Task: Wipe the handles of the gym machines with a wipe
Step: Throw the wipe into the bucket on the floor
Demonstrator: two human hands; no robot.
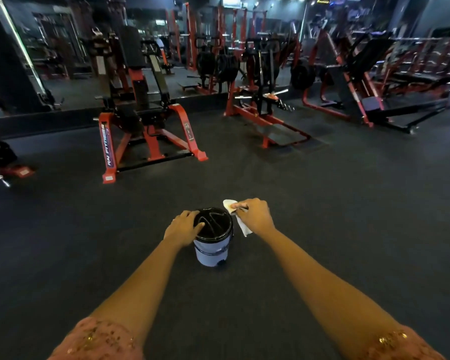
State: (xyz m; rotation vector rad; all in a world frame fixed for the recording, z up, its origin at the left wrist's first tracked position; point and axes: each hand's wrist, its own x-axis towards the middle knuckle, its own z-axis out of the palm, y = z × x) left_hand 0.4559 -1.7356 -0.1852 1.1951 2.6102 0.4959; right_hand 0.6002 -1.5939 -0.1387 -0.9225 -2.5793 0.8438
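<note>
A small pale bin [211, 253] with a black lid [213, 224] stands on the dark rubber floor [348, 203]. Everything else is placed from it. Beyond the bin and to its left stands a red-framed machine [146, 131] with black pads, well apart from it. Beyond the bin and slightly to its right a low red machine [260, 110] sits further back. Further right of that is a larger red and black machine [361, 100] with a slanted frame. At the far left edge, level with the first machine, part of another red-based machine [0, 162] shows. More racks and frames fill the dim back of the room, too dark and blurred to tell apart. Between the bin and the machines only bare floor shows.

The left hand [183, 228] rests on the left side of the lid. Its fingers are loosely bent over the rim, its thumb lies on top, and it holds nothing. The right hand [255, 216] is just beside the bin's right rim. It pinches a white wipe [229, 205] between thumb and curled fingers. The upper end of the wipe sticks out past the fingertips above the far right edge of the lid, and its lower end hangs below the hand beside the bin's wall. Both forearms reach in from the near side of the bin, with pink patterned sleeves [99, 339] at the elbows.
</note>
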